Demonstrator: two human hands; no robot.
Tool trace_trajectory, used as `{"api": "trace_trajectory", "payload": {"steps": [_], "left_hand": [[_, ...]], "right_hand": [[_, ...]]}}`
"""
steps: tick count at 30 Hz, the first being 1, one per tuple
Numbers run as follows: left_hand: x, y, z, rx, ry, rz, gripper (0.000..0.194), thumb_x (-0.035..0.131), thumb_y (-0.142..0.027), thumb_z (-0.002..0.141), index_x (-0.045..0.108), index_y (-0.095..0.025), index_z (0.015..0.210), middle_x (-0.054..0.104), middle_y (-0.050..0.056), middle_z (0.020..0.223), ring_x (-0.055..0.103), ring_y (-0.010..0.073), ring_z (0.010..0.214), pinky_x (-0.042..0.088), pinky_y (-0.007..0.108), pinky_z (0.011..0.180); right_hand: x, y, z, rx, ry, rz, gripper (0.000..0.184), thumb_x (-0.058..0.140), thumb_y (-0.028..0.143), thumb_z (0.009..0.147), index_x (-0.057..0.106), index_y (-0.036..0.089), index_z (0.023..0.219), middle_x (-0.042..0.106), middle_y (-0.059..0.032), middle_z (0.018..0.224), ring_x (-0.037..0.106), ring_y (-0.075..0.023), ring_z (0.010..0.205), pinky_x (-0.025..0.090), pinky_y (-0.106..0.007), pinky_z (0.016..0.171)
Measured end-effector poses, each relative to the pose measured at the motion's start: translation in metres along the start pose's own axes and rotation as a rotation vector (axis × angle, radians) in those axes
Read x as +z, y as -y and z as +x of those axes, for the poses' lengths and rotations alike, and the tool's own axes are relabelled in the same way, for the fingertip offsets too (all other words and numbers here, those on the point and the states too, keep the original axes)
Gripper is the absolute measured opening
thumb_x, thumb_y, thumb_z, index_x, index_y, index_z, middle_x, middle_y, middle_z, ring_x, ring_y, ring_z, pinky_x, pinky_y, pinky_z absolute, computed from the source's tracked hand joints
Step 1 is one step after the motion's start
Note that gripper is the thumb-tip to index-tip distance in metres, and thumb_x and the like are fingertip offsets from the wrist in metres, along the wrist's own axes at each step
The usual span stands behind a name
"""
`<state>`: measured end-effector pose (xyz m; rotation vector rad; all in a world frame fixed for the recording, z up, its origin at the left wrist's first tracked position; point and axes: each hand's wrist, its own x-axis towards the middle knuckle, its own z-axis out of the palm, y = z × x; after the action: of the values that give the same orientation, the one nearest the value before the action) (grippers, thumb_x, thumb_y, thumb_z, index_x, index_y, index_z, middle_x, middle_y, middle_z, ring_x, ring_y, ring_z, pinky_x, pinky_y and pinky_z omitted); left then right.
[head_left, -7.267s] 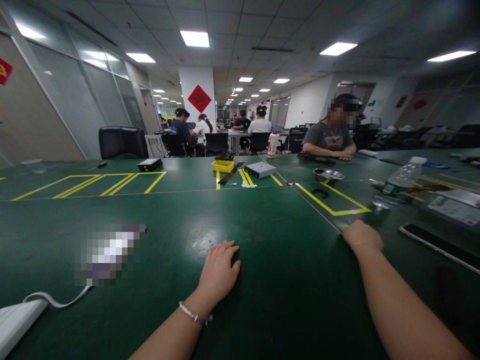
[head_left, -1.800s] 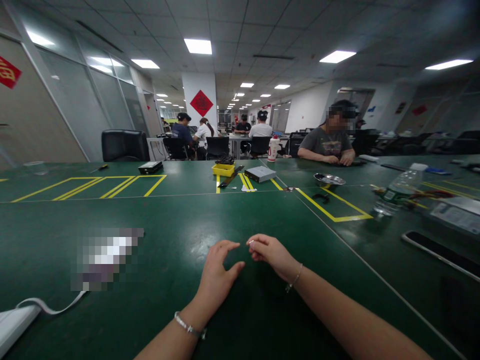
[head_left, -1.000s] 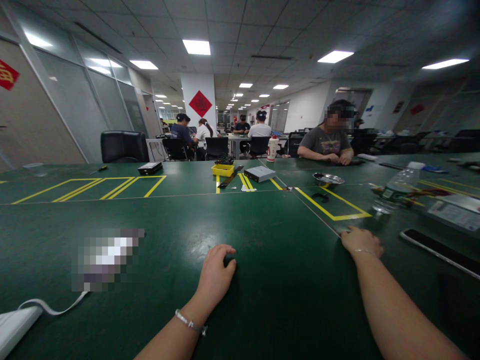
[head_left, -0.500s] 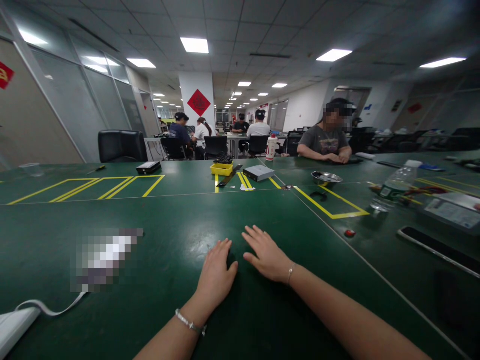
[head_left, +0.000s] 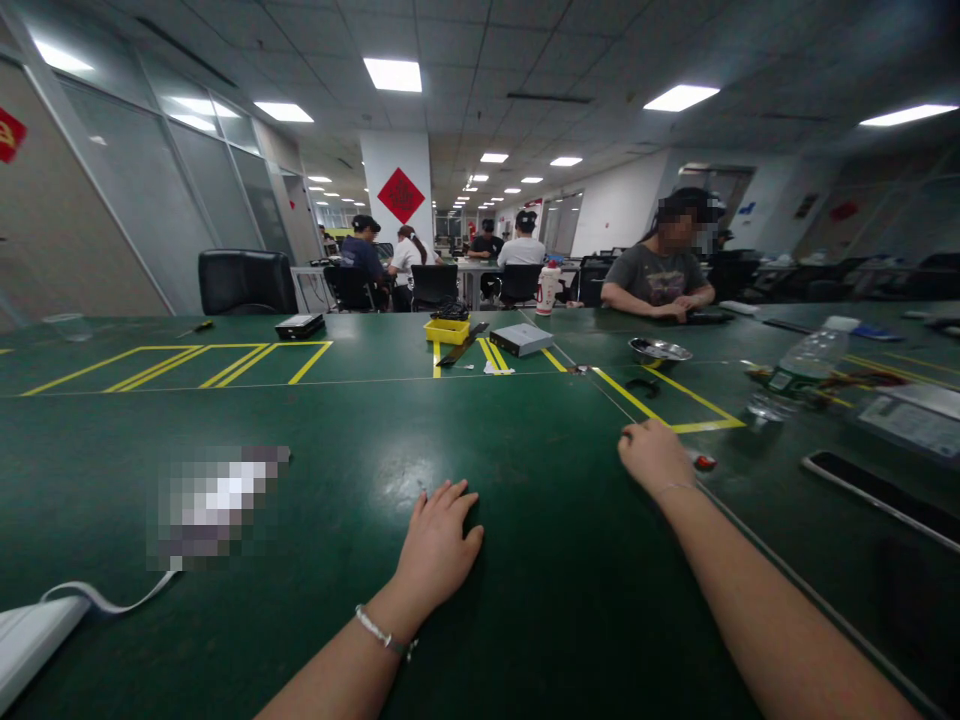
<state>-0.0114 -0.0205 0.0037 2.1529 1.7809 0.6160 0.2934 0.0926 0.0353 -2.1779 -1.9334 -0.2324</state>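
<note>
My left hand [head_left: 440, 538] lies on the green tabletop [head_left: 330, 590], palm down with its fingers stretched out and nothing in it. Off to the right, my right hand [head_left: 656, 455] is over the table seam, its fingers curled downward. No object shows in the right hand, though its underside is hidden. Just beyond its wrist lies a small red object [head_left: 705, 462]. A black curved piece [head_left: 643, 388] sits farther away, inside a yellow tape outline [head_left: 709, 427]. Behind that stands a shiny metal dish [head_left: 660, 350].
Toward the right are a clear plastic bottle [head_left: 806, 370], a phone [head_left: 885, 500] and a metal box [head_left: 911, 420]. A yellow tray [head_left: 447, 334] and a grey box [head_left: 520, 340] stand farther back. A blurred-out item [head_left: 221, 500] lies left. A person [head_left: 660, 270] sits across the table.
My right hand has moved right and slightly forward, away from my left hand, and its spread fingers have curled. My left hand stays almost in place.
</note>
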Motion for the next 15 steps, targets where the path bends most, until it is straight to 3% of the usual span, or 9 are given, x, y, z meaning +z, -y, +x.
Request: {"api": "trace_trajectory", "payload": {"steps": [3, 6, 9, 15], "left_hand": [[0.000, 0.000, 0.000, 0.004, -0.006, 0.012, 0.040, 0.047, -0.029, 0.076, 0.053, -0.023, 0.114, 0.045, 0.006, 0.130, 0.032, 0.0251, 0.124, 0.016, 0.049, 0.103], [0.001, 0.000, 0.000, 0.010, -0.010, -0.001, 0.039, 0.047, -0.029, 0.076, 0.053, -0.024, 0.114, 0.045, 0.006, 0.130, 0.032, 0.0251, 0.124, 0.016, 0.050, 0.103], [0.002, 0.001, 0.000, 0.006, -0.023, -0.028, 0.038, 0.048, -0.027, 0.075, 0.054, -0.024, 0.113, 0.046, 0.006, 0.130, 0.033, 0.0255, 0.124, 0.016, 0.050, 0.104], [0.002, 0.000, -0.001, -0.007, -0.027, -0.041, 0.038, 0.049, -0.026, 0.074, 0.055, -0.025, 0.112, 0.047, 0.005, 0.129, 0.033, 0.0255, 0.124, 0.016, 0.051, 0.103]], "right_hand": [[0.001, -0.054, 0.010, 0.281, 0.004, -0.048, 0.045, 0.036, 0.038, 0.080, 0.060, 0.009, 0.105, 0.050, -0.0238, 0.105, 0.048, -0.0342, 0.099, 0.039, -0.044, 0.078], [0.008, -0.082, 0.009, 0.459, 0.054, -0.012, 0.055, 0.031, 0.046, 0.079, 0.054, 0.010, 0.114, 0.045, -0.0261, 0.112, 0.045, -0.0382, 0.101, 0.040, -0.047, 0.073], [0.018, -0.089, 0.008, 0.489, 0.099, 0.008, 0.052, 0.034, 0.046, 0.078, 0.057, 0.012, 0.109, 0.045, -0.0241, 0.113, 0.046, -0.0387, 0.100, 0.042, -0.046, 0.071], [0.025, -0.090, 0.013, 0.405, 0.097, 0.030, 0.039, 0.035, 0.028, 0.077, 0.063, 0.011, 0.099, 0.048, -0.0239, 0.106, 0.050, -0.0337, 0.095, 0.041, -0.040, 0.071]]}}
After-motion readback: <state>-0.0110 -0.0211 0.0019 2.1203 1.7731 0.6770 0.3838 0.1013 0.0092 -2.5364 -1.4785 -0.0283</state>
